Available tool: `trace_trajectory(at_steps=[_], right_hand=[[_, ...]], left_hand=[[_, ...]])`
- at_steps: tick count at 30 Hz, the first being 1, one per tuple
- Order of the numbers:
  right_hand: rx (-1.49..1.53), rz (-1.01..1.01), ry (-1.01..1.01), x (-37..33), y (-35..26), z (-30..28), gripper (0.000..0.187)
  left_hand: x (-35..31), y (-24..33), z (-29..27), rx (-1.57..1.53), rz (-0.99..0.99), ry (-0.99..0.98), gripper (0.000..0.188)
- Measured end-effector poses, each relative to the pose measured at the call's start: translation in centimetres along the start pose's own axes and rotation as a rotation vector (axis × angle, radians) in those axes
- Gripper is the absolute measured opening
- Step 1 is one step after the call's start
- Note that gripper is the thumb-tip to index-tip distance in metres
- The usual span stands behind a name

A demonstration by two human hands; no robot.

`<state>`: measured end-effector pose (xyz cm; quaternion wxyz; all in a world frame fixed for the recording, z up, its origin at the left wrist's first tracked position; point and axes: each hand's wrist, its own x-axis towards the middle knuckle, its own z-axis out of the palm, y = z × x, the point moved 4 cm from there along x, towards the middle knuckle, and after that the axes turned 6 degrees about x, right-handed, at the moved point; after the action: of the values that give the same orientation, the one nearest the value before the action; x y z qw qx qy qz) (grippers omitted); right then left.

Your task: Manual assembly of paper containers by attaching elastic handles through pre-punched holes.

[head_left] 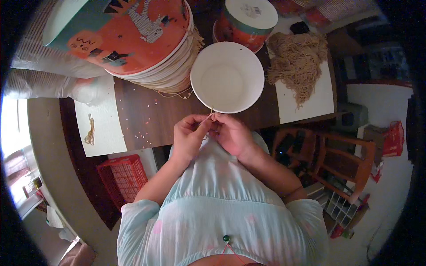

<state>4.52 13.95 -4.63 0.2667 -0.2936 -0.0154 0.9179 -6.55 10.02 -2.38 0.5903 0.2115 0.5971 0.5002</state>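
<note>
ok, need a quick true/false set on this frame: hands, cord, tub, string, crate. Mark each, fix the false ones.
1. The left hand and right hand meet at a thin cord by the near rim of the white tub. True.
2. The white tub is packed with string. False: its bare inside shows.
3. A tangled string pile lies to the right of the tub. True.
4. The red crate stands on top of the table. False: it is off the table, past its near edge on the left.
5. A small cord bundle lies on the white sheet at the left. True.
6. Both hands wear gloves. False: they are bare.
</note>
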Motion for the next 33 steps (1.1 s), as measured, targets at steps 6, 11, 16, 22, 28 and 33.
trace_trajectory(at_steps=[6,11,16,22,28,33], right_hand=[[-0.011,-0.069,0.081,-0.1,0.4,0.7,0.011],[-0.051,-0.129,0.168,-0.3,0.4,1.1,0.012],[-0.005,-0.092,0.153,-0.3,0.4,0.6,0.012],[0.038,-0.067,0.102,0.3,0.3,-0.1,0.011],[-0.186,-0.098,0.157,0.5,-0.7,-1.9,0.017],[-1.205,-0.549,0.262,0.3,-2.1,-2.0,0.023]], left_hand=[[-0.8,1.4,-0.1,0.247,0.489,0.207,0.018],[-1.5,3.3,0.6,0.570,0.680,0.137,0.017],[-0.6,1.1,0.0,0.482,0.576,0.134,0.012],[-0.5,1.1,-0.4,0.473,0.492,0.066,0.007],[0.0,1.8,-1.6,0.559,0.485,0.124,0.007],[0.1,3.2,-1.3,0.655,0.516,0.144,0.005]])
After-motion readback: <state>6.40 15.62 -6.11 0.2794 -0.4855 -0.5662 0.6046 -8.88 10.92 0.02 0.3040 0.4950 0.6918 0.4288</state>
